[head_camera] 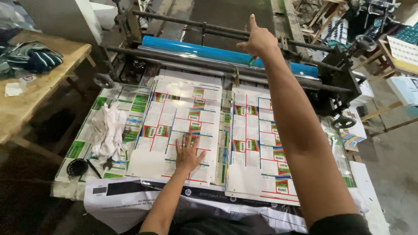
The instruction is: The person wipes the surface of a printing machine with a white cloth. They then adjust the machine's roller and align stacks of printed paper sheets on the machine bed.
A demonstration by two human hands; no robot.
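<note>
Print-shop feed table [130, 191] | left hand [188, 152] flat, open on printed sheets [183, 117] | right hand [259, 41] open at blue roller [209, 51] | risk: fingers pinched by roller bars

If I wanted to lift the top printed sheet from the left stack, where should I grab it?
Probably at the near edge of the left stack of printed white sheets, coming from the person's side. The sheets lie flat, the left hand presses the near middle, and the blue roller crowds the far edge. Pinch a free near corner.
</note>
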